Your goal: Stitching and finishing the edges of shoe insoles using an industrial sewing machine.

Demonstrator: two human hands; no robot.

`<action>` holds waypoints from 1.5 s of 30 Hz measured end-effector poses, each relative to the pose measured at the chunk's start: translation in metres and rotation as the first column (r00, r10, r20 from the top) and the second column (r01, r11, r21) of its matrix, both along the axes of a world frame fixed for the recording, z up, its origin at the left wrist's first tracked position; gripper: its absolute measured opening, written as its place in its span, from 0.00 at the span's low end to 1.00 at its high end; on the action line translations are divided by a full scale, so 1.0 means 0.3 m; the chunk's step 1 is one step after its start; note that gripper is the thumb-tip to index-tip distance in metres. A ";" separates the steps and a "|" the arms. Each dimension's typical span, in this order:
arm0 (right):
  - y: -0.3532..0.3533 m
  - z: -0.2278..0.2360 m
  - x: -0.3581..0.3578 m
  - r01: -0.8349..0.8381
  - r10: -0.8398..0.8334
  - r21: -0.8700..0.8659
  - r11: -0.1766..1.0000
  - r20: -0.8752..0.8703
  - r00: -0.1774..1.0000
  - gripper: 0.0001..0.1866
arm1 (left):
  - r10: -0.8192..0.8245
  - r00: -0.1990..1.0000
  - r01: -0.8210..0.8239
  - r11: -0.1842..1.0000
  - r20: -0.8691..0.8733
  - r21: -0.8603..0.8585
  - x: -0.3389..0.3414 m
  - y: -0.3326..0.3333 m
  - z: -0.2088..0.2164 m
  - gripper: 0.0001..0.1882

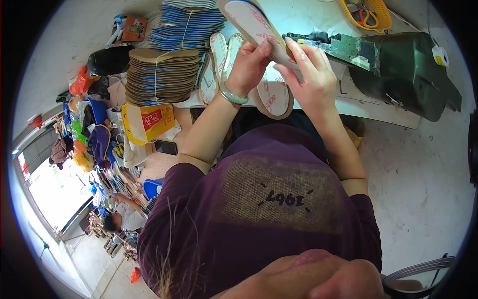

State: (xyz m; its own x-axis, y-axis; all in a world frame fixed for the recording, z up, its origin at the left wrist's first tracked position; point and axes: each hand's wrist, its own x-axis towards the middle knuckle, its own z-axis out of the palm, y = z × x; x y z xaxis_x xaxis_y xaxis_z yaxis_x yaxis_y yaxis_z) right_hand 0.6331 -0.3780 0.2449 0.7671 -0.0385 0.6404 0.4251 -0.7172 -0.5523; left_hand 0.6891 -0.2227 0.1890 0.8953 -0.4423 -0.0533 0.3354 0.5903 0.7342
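My left hand (250,66) grips a shoe insole (251,22) from its left side, the thumb pressed on its white, red-printed face. The insole is raised and tilted above the table, and its far tip runs out of view at the top edge. At its near end my right hand (316,72) has its fingers and thumb closed around the edge. Below my hands a tan-rimmed insole (273,99) with white backing overhangs the table's near edge. More insoles (217,50) of this sort lie beside my left wrist, partly hidden by it.
Tied stacks of brown soles (162,74) and blue-edged soles (186,30) stand at the left. A dark green machine (388,65) occupies the right. A yellow basket (381,15) with scissors sits at the back. A yellow bag (149,127) and a phone (166,147) lie left; another person (127,219) is beyond.
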 end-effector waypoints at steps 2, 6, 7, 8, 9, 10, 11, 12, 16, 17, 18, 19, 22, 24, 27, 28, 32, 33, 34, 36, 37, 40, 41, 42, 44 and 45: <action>0.023 -0.014 0.016 0.027 -0.030 0.050 0.998 0.047 0.998 0.18 | -0.011 0.999 0.009 0.999 0.048 0.033 -0.025 -0.005 0.008 0.13; -0.002 -0.031 0.020 -0.027 0.049 0.257 0.966 -0.078 0.996 0.10 | 0.051 0.998 -0.062 0.946 0.044 0.318 -0.080 0.002 0.053 0.12; -0.004 -0.032 0.016 -0.020 0.071 0.338 0.941 -0.139 0.988 0.10 | 0.057 0.996 -0.080 0.930 0.075 0.359 -0.089 -0.001 0.068 0.12; -0.005 -0.032 0.010 -0.007 0.098 0.415 0.910 -0.197 0.976 0.09 | 0.062 0.992 -0.099 0.912 0.106 0.398 -0.098 -0.001 0.080 0.13; -0.003 -0.032 0.006 0.012 0.128 0.489 0.872 -0.252 0.959 0.09 | 0.064 0.989 -0.118 0.892 0.137 0.436 -0.107 -0.002 0.087 0.13; 0.004 -0.036 -0.001 0.055 0.090 0.469 0.881 -0.282 0.955 0.06 | 0.092 0.987 -0.143 0.882 0.133 0.450 -0.118 -0.010 0.088 0.14; 0.006 -0.046 0.000 0.047 0.047 0.390 0.920 -0.227 0.973 0.07 | 0.096 0.989 -0.135 0.885 0.108 0.445 -0.119 -0.016 0.090 0.14; 0.005 -0.061 0.008 0.046 0.007 0.307 0.951 -0.168 0.986 0.08 | 0.099 0.992 -0.125 0.889 0.083 0.440 -0.116 -0.021 0.091 0.13; -0.001 -0.113 -0.004 0.059 -0.066 -0.139 0.989 -0.041 0.997 0.16 | 0.136 0.988 -0.096 0.910 -0.072 0.403 -0.103 -0.036 0.060 0.13; -0.005 -0.111 -0.020 0.044 -0.065 -0.151 0.988 -0.132 0.989 0.19 | 0.127 0.987 -0.079 0.918 -0.100 0.390 -0.096 -0.039 0.058 0.12; -0.007 -0.101 -0.046 0.029 -0.065 -0.160 0.987 -0.222 0.973 0.22 | 0.117 0.985 -0.061 0.925 -0.128 0.376 -0.087 -0.043 0.058 0.12; -0.012 -0.094 -0.063 0.014 -0.066 -0.169 0.985 -0.310 0.949 0.24 | 0.107 0.982 -0.044 0.932 -0.156 0.361 -0.080 -0.049 0.058 0.12; -0.023 -0.122 -0.060 0.018 -0.066 -0.152 0.988 -0.315 0.947 0.24 | 0.144 0.977 -0.086 0.940 -0.157 0.332 -0.056 -0.073 0.038 0.13; -0.038 -0.126 -0.042 0.029 -0.052 -0.070 0.997 -0.354 0.934 0.21 | 0.195 0.978 -0.143 0.890 -0.078 0.432 -0.024 -0.095 0.031 0.14; -0.076 -0.151 -0.003 0.079 0.001 0.189 0.979 -0.387 0.922 0.18 | 0.045 0.835 -0.486 0.526 0.549 0.697 0.058 -0.110 -0.049 0.12; -0.094 -0.172 0.005 0.114 -0.014 0.238 0.965 -0.386 0.922 0.17 | -0.007 0.790 -0.527 0.502 0.613 0.685 0.076 -0.126 -0.067 0.14; -0.149 -0.255 -0.028 0.260 0.009 0.524 0.811 -0.455 0.890 0.18 | -0.056 0.727 -0.590 0.456 0.684 0.666 0.106 -0.222 -0.137 0.18; -0.163 -0.283 -0.044 0.323 0.040 0.625 0.711 -0.494 0.868 0.18 | -0.071 0.786 -0.504 0.503 0.614 0.702 0.121 -0.221 -0.131 0.18; -0.176 -0.289 -0.077 0.364 0.145 0.702 0.612 -0.552 0.821 0.19 | -0.088 0.837 -0.414 0.545 0.541 0.729 0.142 -0.211 -0.130 0.18; -0.150 -0.330 -0.138 0.346 0.354 0.867 0.358 -0.469 0.809 0.18 | -0.088 0.922 -0.238 0.637 0.376 0.733 0.170 -0.207 -0.133 0.19; -0.134 -0.338 -0.156 0.344 0.447 0.914 0.213 -0.405 0.798 0.18 | -0.073 0.958 -0.155 0.686 0.279 0.711 0.180 -0.206 -0.143 0.20; -0.045 -0.294 -0.167 0.308 0.690 0.951 0.024 -0.239 0.684 0.16 | -0.001 0.997 -0.041 0.820 0.073 0.571 0.208 -0.220 -0.160 0.22; -0.042 -0.293 -0.156 0.296 0.688 0.954 0.035 -0.238 0.686 0.15 | 0.028 0.999 -0.034 0.857 0.019 0.514 0.220 -0.225 -0.162 0.23; -0.042 -0.297 -0.139 0.284 0.686 0.958 0.046 -0.237 0.688 0.15 | 0.018 0.999 -0.033 0.849 0.034 0.528 0.236 -0.221 -0.164 0.24; -0.023 -0.283 -0.110 0.277 0.678 0.956 0.093 -0.264 0.686 0.14 | 0.069 0.939 -0.293 0.673 0.337 0.679 0.314 -0.188 -0.220 0.26; -0.009 -0.275 -0.097 0.290 0.665 0.949 0.126 -0.298 0.685 0.15 | -0.009 0.751 -0.581 0.466 0.660 0.668 0.344 -0.165 -0.242 0.27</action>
State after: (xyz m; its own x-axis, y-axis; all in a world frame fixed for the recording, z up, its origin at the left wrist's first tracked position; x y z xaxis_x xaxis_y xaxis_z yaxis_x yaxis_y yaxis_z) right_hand 0.6041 -0.3807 0.1624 0.9422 0.0335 -0.3334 -0.2860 0.5987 -0.7481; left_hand 0.7924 -0.2720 0.1164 0.9463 -0.1665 0.2772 -0.3209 -0.3778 0.8685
